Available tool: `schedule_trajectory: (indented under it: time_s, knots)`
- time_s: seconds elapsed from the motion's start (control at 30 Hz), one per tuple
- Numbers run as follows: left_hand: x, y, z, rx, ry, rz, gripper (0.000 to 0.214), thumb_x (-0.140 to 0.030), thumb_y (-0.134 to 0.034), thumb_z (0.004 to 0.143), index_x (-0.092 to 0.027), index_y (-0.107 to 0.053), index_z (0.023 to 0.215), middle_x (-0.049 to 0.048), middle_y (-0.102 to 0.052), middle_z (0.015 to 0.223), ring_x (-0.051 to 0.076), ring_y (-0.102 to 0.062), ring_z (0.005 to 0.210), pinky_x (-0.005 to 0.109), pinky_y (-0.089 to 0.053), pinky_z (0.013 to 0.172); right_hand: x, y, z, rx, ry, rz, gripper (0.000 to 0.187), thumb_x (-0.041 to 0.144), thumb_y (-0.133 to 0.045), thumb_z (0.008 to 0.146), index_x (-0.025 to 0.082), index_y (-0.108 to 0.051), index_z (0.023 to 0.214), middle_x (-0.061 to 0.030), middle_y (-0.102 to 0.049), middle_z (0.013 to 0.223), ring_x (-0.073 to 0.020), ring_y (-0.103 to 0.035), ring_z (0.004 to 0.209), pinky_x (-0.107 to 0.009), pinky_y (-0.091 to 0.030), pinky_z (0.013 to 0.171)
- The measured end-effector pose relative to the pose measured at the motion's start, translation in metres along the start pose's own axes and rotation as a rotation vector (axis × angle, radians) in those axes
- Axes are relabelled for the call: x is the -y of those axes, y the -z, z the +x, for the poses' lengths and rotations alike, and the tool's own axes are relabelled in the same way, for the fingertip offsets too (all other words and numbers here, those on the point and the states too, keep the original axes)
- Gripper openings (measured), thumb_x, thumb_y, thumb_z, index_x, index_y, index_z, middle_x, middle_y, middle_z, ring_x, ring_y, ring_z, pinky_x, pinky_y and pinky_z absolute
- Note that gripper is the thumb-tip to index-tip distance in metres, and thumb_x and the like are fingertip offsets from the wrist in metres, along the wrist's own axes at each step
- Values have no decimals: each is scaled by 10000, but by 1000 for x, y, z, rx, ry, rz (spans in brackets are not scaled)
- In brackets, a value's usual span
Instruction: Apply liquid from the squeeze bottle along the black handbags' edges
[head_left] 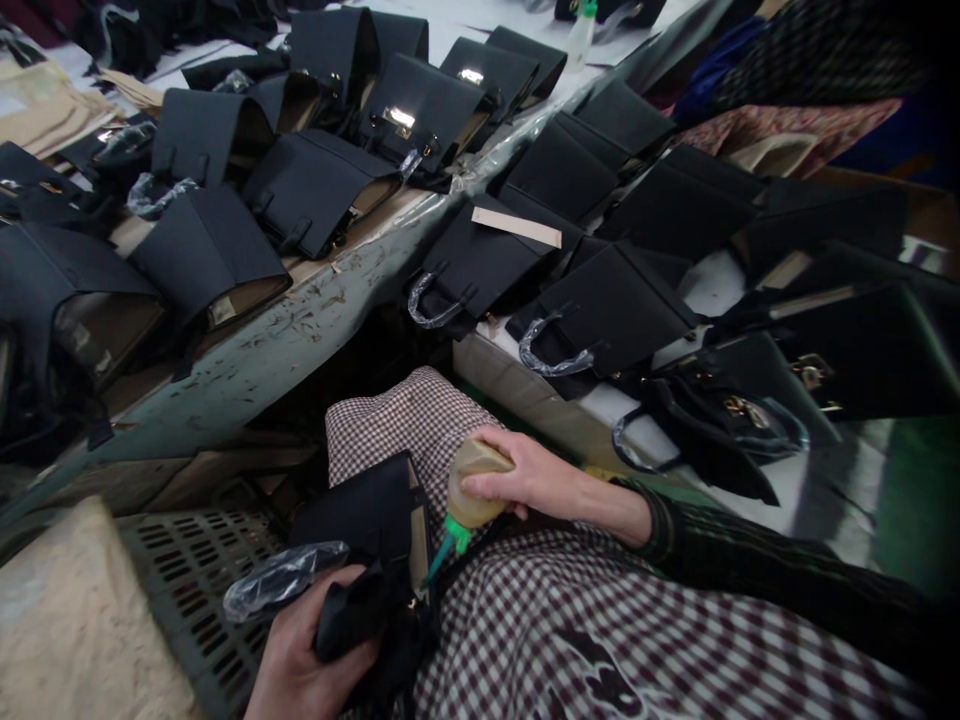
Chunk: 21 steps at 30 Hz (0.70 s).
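My left hand (307, 650) grips a small black handbag (367, 510) low in my lap, and the bag's plastic-wrapped handle (285, 580) sticks out to the left. My right hand (525, 475) is shut around an upturned squeeze bottle (472, 490) of yellowish liquid. Its green nozzle (457, 535) points down and left, close beside the handbag. Whether the tip touches the bag is hidden. A checked cloth (570, 620) covers my lap beneath both hands.
Rows of black handbags (315, 190) with wrapped handles stand on a stained grey-green workbench (247, 370) and a white-topped bench (600, 375). A slotted grey crate (195, 590) and a beige sack (75, 620) lie at lower left. A bottle (581, 35) stands far back.
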<state>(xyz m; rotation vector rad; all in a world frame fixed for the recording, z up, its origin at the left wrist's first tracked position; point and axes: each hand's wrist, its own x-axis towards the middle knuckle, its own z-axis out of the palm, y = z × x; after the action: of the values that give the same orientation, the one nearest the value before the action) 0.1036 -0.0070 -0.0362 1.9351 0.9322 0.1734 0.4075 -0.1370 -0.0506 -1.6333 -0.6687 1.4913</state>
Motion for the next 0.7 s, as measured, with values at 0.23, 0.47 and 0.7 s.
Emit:
schedule_trajectory:
  time_s: [0.23,0.47,0.7]
  knots:
    - [-1,11,3,12,23,45,307,-364,-820,711,-202,-805,972,47,-826,914,226,-779,788,250,-632,733,-3,-6,-17,95,-16,171,371,467,-756,818,219,-587,1037,24,-617,797,-99,-533,540,-173,-441,387]
    - [-5,11,3,-43,110,10,330,-399,-851,639,-213,-823,911,39,-820,863,214,-764,765,243,-619,747,-6,6,2,-179,146,-154,321,416,-764,802,205,-619,997,-7,-634,847,-167,-592,679,-261,-494,529]
    - [-9,10,6,-89,158,-24,358,-426,-853,616,-205,-825,896,51,-816,836,229,-754,749,282,-629,755,-25,8,27,-342,305,-398,376,398,-771,819,196,-590,1080,-44,-667,971,-226,-627,854,-358,-521,776]
